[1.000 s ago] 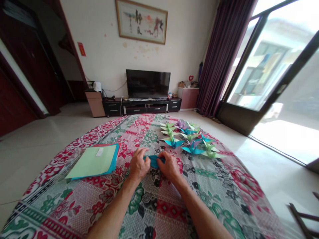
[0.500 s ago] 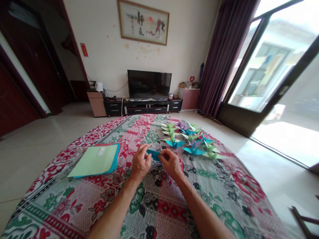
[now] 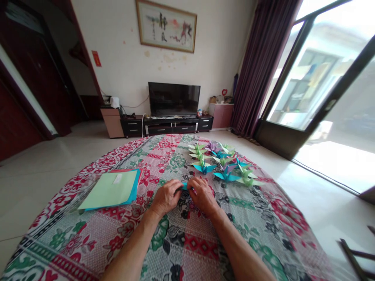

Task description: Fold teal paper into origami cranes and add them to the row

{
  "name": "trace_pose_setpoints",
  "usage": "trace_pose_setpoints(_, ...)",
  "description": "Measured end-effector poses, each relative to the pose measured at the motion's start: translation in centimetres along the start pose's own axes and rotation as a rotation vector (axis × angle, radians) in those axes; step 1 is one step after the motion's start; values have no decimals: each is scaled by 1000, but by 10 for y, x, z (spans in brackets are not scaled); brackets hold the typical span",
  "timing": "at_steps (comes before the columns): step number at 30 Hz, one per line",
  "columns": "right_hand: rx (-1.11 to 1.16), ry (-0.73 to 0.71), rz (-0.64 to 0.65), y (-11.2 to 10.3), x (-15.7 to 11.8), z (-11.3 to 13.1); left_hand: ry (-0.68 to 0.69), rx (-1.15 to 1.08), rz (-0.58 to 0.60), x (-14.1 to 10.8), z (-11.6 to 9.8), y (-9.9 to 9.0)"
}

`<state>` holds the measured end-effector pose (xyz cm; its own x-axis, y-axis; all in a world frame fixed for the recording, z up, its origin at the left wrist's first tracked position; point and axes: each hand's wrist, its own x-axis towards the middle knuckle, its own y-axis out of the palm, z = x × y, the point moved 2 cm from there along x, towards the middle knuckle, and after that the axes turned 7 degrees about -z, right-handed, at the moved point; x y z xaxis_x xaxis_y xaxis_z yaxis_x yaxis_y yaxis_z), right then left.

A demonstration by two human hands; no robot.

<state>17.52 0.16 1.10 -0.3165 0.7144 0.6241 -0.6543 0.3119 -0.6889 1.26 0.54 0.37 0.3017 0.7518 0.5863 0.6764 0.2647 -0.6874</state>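
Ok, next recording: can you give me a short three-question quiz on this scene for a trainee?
1. True or false: the green-topped flat stack of paper sheets lies to the left of the left hand.

2. Where is the small bright-blue piece of paper?
A) lying on the stack
B) held between the left hand and the right hand
C) on the floor

3. Fill in the blank: as the camera sees it, the group of green, blue and purple folded paper cranes is to the ____ of the stack.

Key: 1. True. 2. B. 3. right.
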Motion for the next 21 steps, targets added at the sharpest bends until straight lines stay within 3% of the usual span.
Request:
trace_pose_setpoints(8,67,17,97,1,-8,-1,-47,97,180,-2,-4,-1)
trace_pose_setpoints(21,157,10,92,-3,-11,-1,-21,167,210,2,-12,-5)
